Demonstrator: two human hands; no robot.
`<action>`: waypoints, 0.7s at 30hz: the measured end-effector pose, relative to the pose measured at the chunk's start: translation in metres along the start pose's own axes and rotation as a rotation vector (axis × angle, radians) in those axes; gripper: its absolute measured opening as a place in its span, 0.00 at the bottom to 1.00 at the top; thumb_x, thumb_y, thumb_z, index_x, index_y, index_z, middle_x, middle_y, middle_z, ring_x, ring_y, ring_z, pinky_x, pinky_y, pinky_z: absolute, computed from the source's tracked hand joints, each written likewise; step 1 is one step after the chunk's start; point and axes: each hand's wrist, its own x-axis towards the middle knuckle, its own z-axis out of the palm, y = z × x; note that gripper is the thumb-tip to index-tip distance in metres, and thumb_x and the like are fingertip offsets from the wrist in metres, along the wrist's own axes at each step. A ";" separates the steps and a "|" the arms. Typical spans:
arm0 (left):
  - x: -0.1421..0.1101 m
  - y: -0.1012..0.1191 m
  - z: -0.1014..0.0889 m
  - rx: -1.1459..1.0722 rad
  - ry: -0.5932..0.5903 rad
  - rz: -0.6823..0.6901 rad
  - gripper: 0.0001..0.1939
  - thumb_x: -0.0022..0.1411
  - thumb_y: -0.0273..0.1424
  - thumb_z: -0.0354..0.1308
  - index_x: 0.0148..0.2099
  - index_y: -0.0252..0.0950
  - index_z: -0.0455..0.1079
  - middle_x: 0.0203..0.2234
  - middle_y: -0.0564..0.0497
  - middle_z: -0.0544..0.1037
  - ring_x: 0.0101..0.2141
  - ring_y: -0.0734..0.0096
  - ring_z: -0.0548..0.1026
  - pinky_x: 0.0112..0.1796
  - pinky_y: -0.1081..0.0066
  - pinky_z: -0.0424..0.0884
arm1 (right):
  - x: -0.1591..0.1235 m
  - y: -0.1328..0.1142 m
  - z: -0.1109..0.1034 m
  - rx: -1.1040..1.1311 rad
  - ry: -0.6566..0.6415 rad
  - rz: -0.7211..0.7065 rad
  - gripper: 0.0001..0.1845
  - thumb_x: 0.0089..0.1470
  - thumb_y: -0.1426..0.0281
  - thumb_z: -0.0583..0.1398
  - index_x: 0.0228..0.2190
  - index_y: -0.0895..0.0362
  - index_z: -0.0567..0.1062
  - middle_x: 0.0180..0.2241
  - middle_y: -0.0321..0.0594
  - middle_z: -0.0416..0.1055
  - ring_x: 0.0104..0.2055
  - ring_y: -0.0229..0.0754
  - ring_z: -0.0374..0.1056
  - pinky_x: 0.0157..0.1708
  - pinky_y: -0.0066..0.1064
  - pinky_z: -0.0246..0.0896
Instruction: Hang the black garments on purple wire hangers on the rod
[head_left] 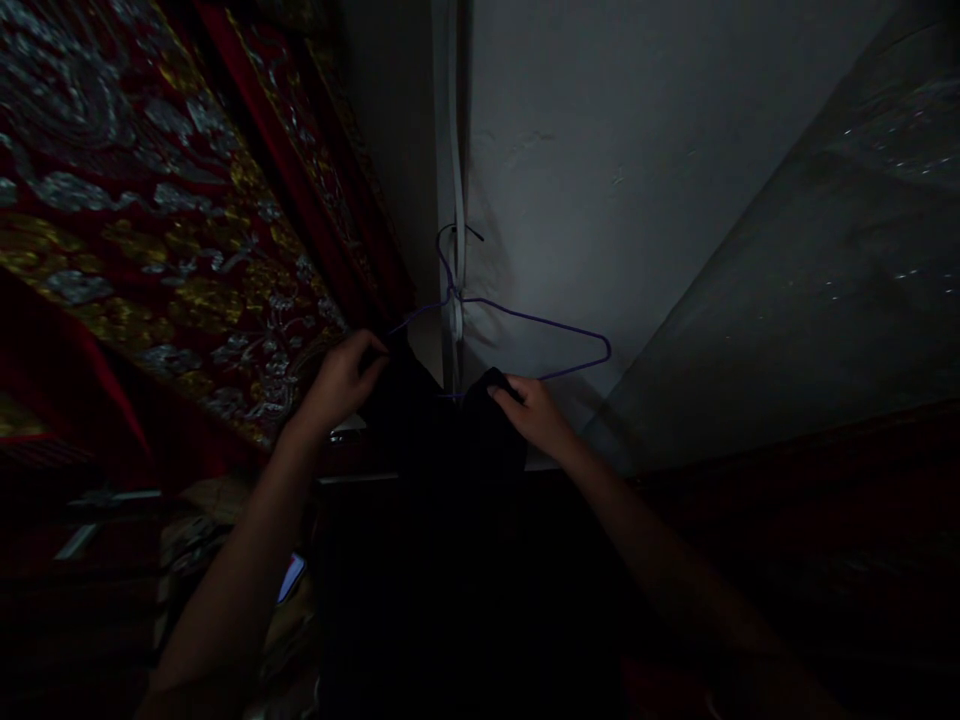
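A thin purple wire hanger (559,328) hangs by its hook from a white strip on the wall. A black garment (435,470) is draped over the hanger and falls into the dark below. My left hand (341,380) is closed on the garment's left shoulder, at the hanger's left end. The fingers of my right hand (534,412) pinch a fold of the black cloth near the hanger's middle. The hanger's right arm is bare.
A red cloth embroidered in gold and silver (150,200) hangs at the left. The white wall (600,150) stands behind the hanger, with a grey sheet (825,280) slanting at the right. A small lit screen (291,577) shows low left. Everything below is very dark.
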 end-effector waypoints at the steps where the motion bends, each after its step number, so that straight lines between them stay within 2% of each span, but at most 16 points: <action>1: 0.004 0.001 0.001 -0.014 0.047 0.003 0.08 0.60 0.30 0.58 0.42 0.39 0.74 0.36 0.49 0.78 0.39 0.62 0.75 0.46 0.66 0.69 | -0.002 -0.002 -0.002 0.008 -0.012 -0.003 0.17 0.58 0.60 0.57 0.25 0.57 0.75 0.22 0.36 0.71 0.26 0.41 0.65 0.26 0.29 0.55; 4: 0.008 0.001 0.002 -0.049 0.106 0.007 0.15 0.61 0.29 0.57 0.50 0.40 0.75 0.41 0.48 0.80 0.43 0.60 0.76 0.49 0.66 0.69 | -0.006 -0.005 -0.018 -0.016 0.028 -0.088 0.13 0.59 0.62 0.58 0.36 0.56 0.80 0.33 0.41 0.78 0.36 0.46 0.73 0.36 0.33 0.65; 7: 0.007 0.003 -0.001 -0.058 0.052 0.010 0.15 0.62 0.31 0.57 0.50 0.39 0.76 0.44 0.47 0.81 0.45 0.57 0.77 0.52 0.63 0.68 | -0.003 -0.001 -0.048 -0.092 0.290 -0.185 0.20 0.58 0.64 0.60 0.51 0.55 0.76 0.48 0.46 0.77 0.50 0.48 0.73 0.50 0.38 0.66; 8: 0.006 0.005 -0.002 -0.054 0.033 0.013 0.14 0.63 0.32 0.56 0.49 0.39 0.77 0.44 0.47 0.81 0.45 0.57 0.77 0.52 0.63 0.68 | 0.001 0.003 -0.059 -0.122 0.395 -0.176 0.24 0.57 0.64 0.60 0.55 0.56 0.74 0.48 0.48 0.76 0.50 0.49 0.73 0.51 0.40 0.67; 10: 0.006 0.009 -0.003 -0.031 -0.008 0.024 0.14 0.64 0.32 0.55 0.48 0.38 0.77 0.43 0.46 0.81 0.44 0.57 0.77 0.52 0.62 0.68 | 0.014 0.012 -0.079 -0.184 0.548 -0.103 0.30 0.56 0.62 0.62 0.58 0.60 0.71 0.43 0.50 0.78 0.44 0.50 0.75 0.46 0.41 0.69; 12: 0.007 0.014 -0.002 -0.003 -0.035 0.038 0.13 0.64 0.32 0.54 0.48 0.38 0.76 0.41 0.46 0.80 0.42 0.58 0.77 0.50 0.63 0.69 | 0.030 0.021 -0.094 -0.229 0.572 -0.028 0.29 0.54 0.60 0.64 0.54 0.62 0.74 0.37 0.50 0.79 0.38 0.50 0.75 0.40 0.40 0.70; 13: 0.008 0.015 -0.001 0.010 -0.036 0.044 0.12 0.64 0.32 0.54 0.47 0.38 0.75 0.40 0.46 0.79 0.42 0.58 0.76 0.50 0.63 0.69 | 0.037 0.024 -0.100 -0.239 0.538 -0.010 0.26 0.53 0.59 0.64 0.49 0.63 0.78 0.35 0.49 0.79 0.36 0.50 0.75 0.37 0.39 0.69; 15: 0.010 0.015 0.000 0.043 0.016 0.048 0.10 0.64 0.32 0.54 0.45 0.38 0.74 0.39 0.45 0.77 0.41 0.58 0.75 0.50 0.62 0.68 | 0.047 0.023 -0.112 -0.239 0.381 0.012 0.20 0.52 0.56 0.65 0.36 0.62 0.81 0.30 0.46 0.78 0.31 0.47 0.74 0.31 0.34 0.66; 18: 0.011 0.010 -0.007 0.148 0.172 0.033 0.09 0.65 0.33 0.55 0.43 0.38 0.73 0.43 0.44 0.74 0.47 0.56 0.72 0.54 0.59 0.66 | 0.044 0.007 -0.131 -0.176 -0.048 0.108 0.23 0.50 0.52 0.65 0.23 0.61 0.78 0.19 0.37 0.71 0.22 0.38 0.66 0.22 0.28 0.57; 20: 0.013 0.004 -0.014 0.201 0.235 -0.005 0.12 0.66 0.36 0.55 0.47 0.38 0.72 0.46 0.43 0.73 0.49 0.56 0.71 0.54 0.58 0.66 | 0.036 -0.009 -0.144 -0.072 -0.355 0.194 0.24 0.50 0.51 0.65 0.22 0.61 0.77 0.18 0.35 0.69 0.20 0.35 0.63 0.21 0.26 0.55; 21: 0.013 0.002 -0.016 0.197 0.229 -0.033 0.14 0.66 0.37 0.54 0.51 0.38 0.71 0.46 0.44 0.74 0.49 0.57 0.72 0.54 0.59 0.67 | 0.033 -0.015 -0.147 -0.011 -0.456 0.225 0.24 0.50 0.51 0.66 0.23 0.61 0.77 0.19 0.34 0.69 0.20 0.35 0.63 0.21 0.26 0.55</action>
